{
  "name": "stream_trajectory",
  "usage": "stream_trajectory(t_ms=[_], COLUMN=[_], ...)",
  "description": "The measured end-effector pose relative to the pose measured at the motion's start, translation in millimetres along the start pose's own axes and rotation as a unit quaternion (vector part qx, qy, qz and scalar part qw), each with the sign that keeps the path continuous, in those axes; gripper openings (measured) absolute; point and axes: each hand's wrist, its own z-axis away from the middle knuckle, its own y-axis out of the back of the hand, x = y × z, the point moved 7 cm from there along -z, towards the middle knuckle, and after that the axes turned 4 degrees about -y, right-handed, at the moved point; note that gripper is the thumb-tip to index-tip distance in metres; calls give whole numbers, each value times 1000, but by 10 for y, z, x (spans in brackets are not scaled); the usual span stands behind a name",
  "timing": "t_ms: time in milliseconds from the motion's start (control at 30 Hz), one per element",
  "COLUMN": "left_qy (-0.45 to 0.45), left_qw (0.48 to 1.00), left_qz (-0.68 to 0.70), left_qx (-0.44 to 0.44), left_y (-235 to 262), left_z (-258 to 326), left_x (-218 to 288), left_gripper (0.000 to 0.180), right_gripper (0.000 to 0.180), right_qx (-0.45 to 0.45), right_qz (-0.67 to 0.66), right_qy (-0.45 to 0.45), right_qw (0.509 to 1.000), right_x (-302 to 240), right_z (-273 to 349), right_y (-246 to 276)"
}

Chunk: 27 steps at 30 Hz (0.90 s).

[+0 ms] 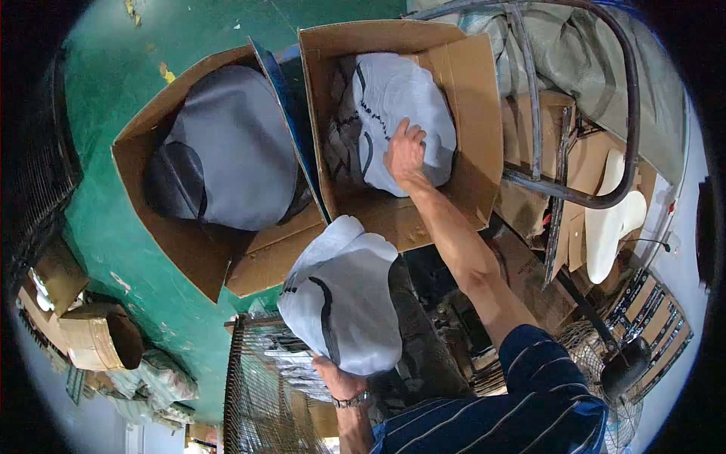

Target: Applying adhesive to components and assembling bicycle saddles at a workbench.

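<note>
My left hand [340, 380], with a metal-band watch at its wrist, grips the lower edge of a stack of light grey fabric pieces [352, 303]. The pieces have rounded edges and a dark curved strip on one face. My right hand [407, 153] reaches into the right cardboard box [478, 151], its fingers curled down against a similar light grey stack [423, 91] with dark edging. Whether a piece is pinched under those fingers is hidden. Darker crumpled material lies beside that stack.
The left cardboard box [136, 155] holds large smooth grey sheets [249, 144]; a dark blue panel [291, 125] stands between the boxes. At the right are a metal tube frame [631, 113], a white curved piece [605, 227] and a wire-cage fan [616, 371]. A wire rack [249, 378] stands near my left arm.
</note>
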Motion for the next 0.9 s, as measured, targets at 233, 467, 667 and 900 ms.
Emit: stream_trajectory(t_ms=[233,467,667,900], left_qy=[29,-7,-24,-43], left_qw=[998,999,990,985], left_qz=[-34,4,30,17], left_qx=[38,-43,-136,-169], left_y=[65,-457,-1165,-1940], left_z=[6,222,270,138], left_x=[93,483,678,888], left_gripper=[90,107,77,79], right_gripper=[48,65,73,65], right_qx=[-58,-70,-24,9], right_qz=[-65,-219,-456,-536], right_qy=[-40,-170,-236,-229], right_qw=[995,958,858,812], right_x=[240,1029,1975,2269], right_z=[-374,-224,846,1989], right_y=[259,1333,2516,3160])
